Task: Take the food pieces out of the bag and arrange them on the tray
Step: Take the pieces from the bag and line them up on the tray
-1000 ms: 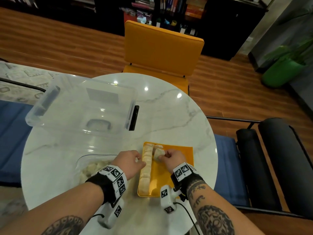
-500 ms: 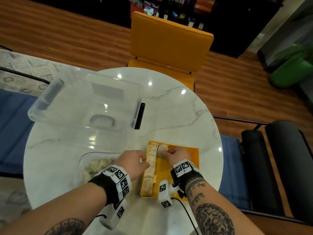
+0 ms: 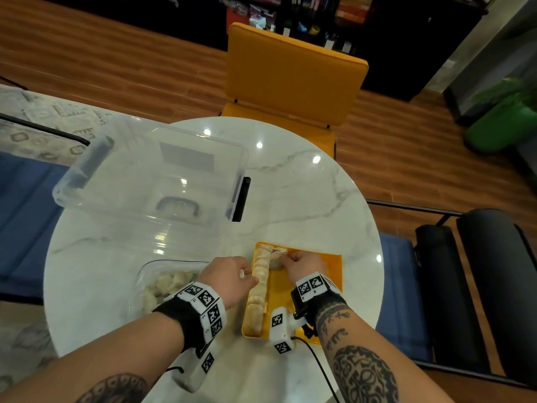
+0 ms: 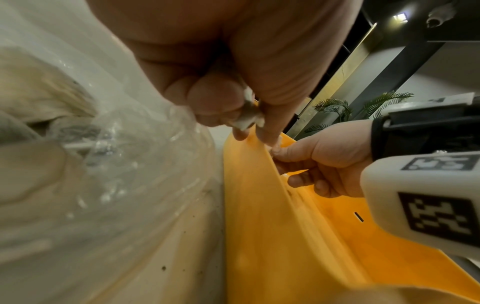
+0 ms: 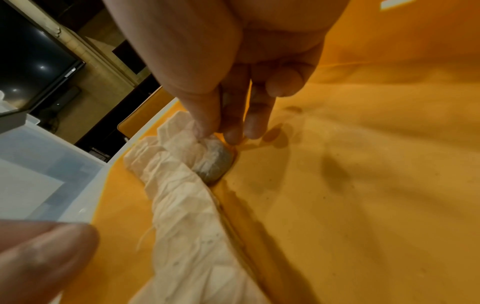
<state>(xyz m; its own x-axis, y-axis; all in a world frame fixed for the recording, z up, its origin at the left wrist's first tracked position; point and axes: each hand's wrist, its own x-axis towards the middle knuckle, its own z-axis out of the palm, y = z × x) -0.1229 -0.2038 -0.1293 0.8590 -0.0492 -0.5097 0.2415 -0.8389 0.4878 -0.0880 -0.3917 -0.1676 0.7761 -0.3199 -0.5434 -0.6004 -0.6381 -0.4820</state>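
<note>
A yellow tray (image 3: 331,266) (image 4: 272,226) (image 5: 363,185) lies on the near right of the marble table (image 3: 305,199). A row of pale dumplings (image 3: 260,283) (image 5: 187,205) runs along its left edge. My right hand (image 3: 302,261) (image 5: 221,133) pinches one dumpling (image 3: 275,258) (image 5: 215,160) that rests on the tray floor at the far end, touching the row. My left hand (image 3: 232,274) (image 4: 244,119) sits just outside the tray's left rim, fingers curled and pinching a small pale food piece (image 4: 246,117). The clear bag (image 3: 162,283) (image 4: 116,164) with several dumplings lies left of it.
A large clear plastic bin (image 3: 151,181) stands on the table's far left, a black clip (image 3: 242,199) at its right side. A yellow chair (image 3: 290,71) faces the far edge. A dark padded chair (image 3: 479,286) is close on the right.
My right hand has moved its dumpling down and away to the tray's far end beside the row. The left hand has stayed at the tray's left rim. The head view tilted down.
</note>
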